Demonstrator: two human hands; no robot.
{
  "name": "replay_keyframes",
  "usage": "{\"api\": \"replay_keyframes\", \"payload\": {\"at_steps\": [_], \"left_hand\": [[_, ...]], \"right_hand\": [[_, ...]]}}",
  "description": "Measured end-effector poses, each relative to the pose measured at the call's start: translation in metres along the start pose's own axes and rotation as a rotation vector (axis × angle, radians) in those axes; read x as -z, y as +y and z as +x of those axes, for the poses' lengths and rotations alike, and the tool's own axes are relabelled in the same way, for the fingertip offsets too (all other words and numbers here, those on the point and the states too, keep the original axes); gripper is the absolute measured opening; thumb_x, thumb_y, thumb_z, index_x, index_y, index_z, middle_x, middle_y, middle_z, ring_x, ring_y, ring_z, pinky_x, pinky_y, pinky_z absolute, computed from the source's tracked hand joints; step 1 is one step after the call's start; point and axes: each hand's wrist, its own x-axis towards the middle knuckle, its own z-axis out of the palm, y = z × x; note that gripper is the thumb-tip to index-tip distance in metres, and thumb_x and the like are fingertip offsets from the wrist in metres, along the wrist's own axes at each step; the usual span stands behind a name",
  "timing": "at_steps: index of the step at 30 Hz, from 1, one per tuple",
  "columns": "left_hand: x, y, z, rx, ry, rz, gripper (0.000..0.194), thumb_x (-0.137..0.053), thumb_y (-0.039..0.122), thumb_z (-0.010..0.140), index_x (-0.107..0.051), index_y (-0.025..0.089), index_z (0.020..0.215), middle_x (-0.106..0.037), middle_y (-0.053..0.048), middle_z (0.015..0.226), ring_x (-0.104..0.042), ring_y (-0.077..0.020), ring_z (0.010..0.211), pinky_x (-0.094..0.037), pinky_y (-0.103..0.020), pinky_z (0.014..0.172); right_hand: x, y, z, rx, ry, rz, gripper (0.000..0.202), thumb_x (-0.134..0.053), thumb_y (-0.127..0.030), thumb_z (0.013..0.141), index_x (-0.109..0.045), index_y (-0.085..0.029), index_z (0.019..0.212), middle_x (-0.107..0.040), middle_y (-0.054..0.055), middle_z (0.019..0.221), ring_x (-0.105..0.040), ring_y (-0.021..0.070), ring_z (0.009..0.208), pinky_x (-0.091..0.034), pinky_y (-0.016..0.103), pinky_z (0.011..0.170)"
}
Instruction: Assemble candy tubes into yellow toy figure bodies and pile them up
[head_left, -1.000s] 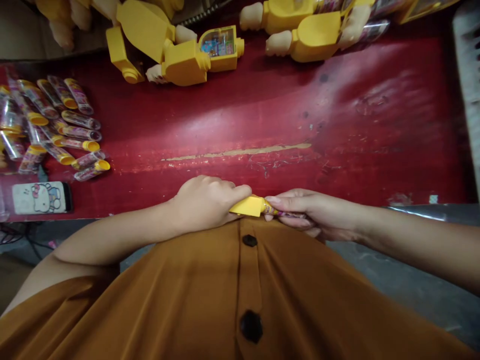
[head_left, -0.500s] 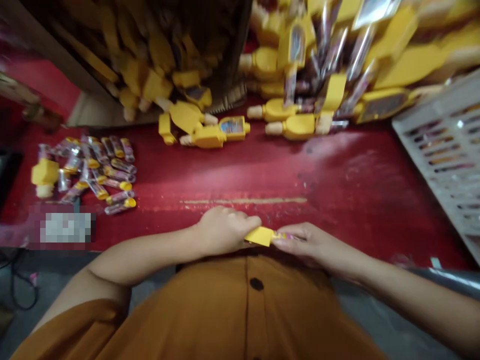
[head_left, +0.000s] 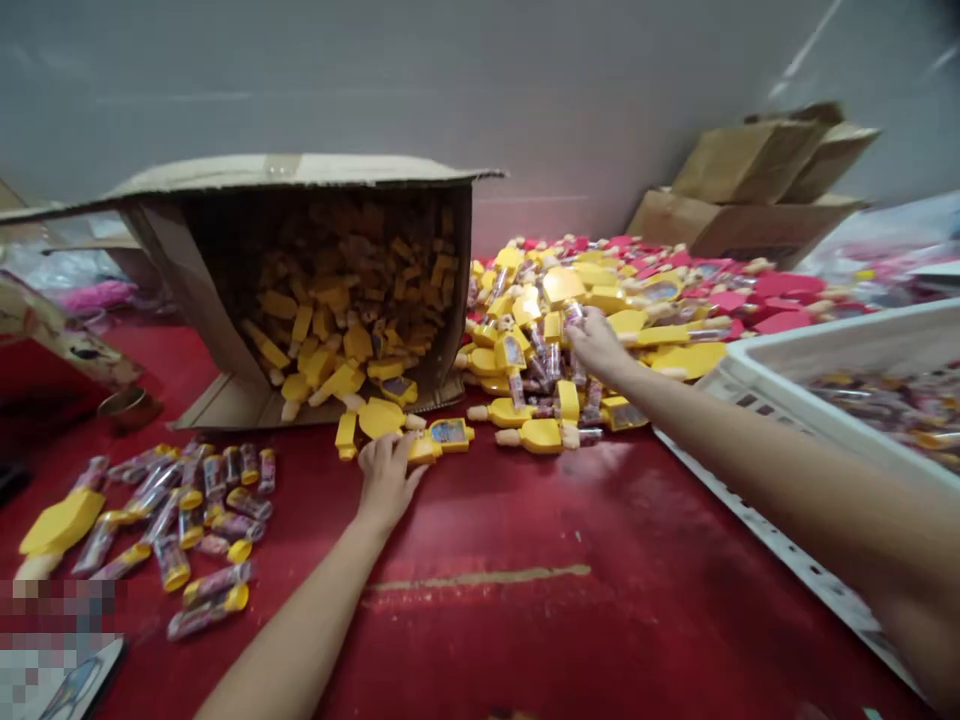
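My left hand (head_left: 388,480) reaches to the front of the cardboard box, its fingers closed over a yellow plastic piece (head_left: 424,450) with a peach-coloured tip. Beside that piece lies a yellow part with a picture panel (head_left: 450,433). My right hand (head_left: 598,345) is over the pile of yellow pieces, its fingers pinching a clear printed tube (head_left: 573,312) that seems joined to a yellow piece (head_left: 562,287). The fingertips are partly hidden. More yellow pieces with tubes (head_left: 541,436) lie below my right hand.
The open cardboard box (head_left: 225,260) lies on its side, holding many yellow pieces. Printed tubes with yellow caps (head_left: 214,585) are spread on the red table (head_left: 480,640) at left. A white plastic basket (head_left: 757,370) stands at right. Pink pieces (head_left: 784,290) and cartons (head_left: 742,220) are behind.
Both hands have left the table's front edge, where they held a yellow piece and tube together. My left hand reached forward to the box; my right went to the pile. The view tilted up.
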Motion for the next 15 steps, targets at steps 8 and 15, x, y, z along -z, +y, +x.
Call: {"api": "replay_keyframes", "payload": {"at_steps": [8,15], "left_hand": [[0.006,-0.015,-0.002,0.013,-0.045,-0.098,0.022,-0.055,0.03,0.076,-0.057,0.017,0.093,-0.057,-0.008,0.096,-0.052,-0.0224,0.092,-0.041,-0.035,0.083],[0.012,-0.005,-0.006,0.134,-0.131,-0.25,0.03,-0.044,0.039,0.08,-0.046,0.017,0.101,-0.064,-0.009,0.091,-0.062,-0.021,0.08,-0.047,-0.029,0.068]], "right_hand": [[0.003,-0.009,0.032,-0.006,-0.044,-0.244,0.034,-0.047,-0.035,0.081,-0.053,-0.008,0.102,-0.055,0.013,0.098,-0.05,0.019,0.092,-0.036,0.032,0.08],[0.149,0.116,-0.011,-0.276,0.137,-0.549,0.051,-0.042,-0.032,0.08,-0.054,0.012,0.103,-0.051,0.035,0.092,-0.05,0.0342,0.091,-0.03,0.037,0.062]]}}
